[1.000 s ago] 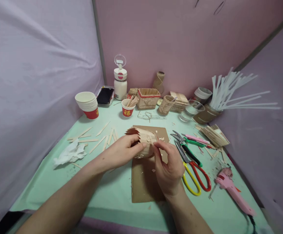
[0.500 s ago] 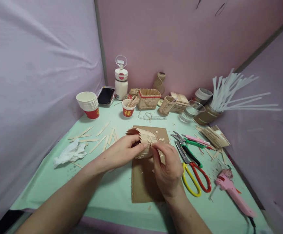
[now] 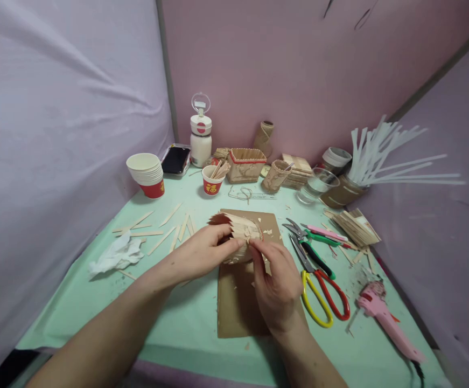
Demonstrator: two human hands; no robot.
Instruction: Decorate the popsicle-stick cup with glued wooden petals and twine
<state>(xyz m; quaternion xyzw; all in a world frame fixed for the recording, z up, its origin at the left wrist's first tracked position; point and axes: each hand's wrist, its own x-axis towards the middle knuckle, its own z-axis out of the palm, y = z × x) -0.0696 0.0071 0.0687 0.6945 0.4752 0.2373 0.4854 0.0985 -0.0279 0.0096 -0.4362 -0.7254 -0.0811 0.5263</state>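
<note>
A cup covered in pointed wooden sticks (image 3: 244, 226) lies on its side above a brown cardboard sheet (image 3: 238, 307), its jagged open end to the left. My left hand (image 3: 212, 245) is wrapped round it, thumb on the near side. Against the sticks, my right hand (image 3: 277, 275) pinches with thumb and forefinger at a small pale wood chip (image 3: 249, 241). The fingertips partly hide that chip. Small wood chips are stuck on the cup's side and scattered over the cardboard.
Right of the cardboard lie scissors (image 3: 317, 293), green-handled pruning shears (image 3: 319, 237) and a pink glue gun (image 3: 390, 320). Cut wooden sticks (image 3: 163, 240) and crumpled tissue (image 3: 117, 256) lie left. Behind stand paper cups (image 3: 147, 172), a decorated box (image 3: 246, 164) and a clear water bowl (image 3: 317, 186).
My right fingertips have shifted slightly on the cup's side, still pinched. My left hand and the cup stay almost in place.
</note>
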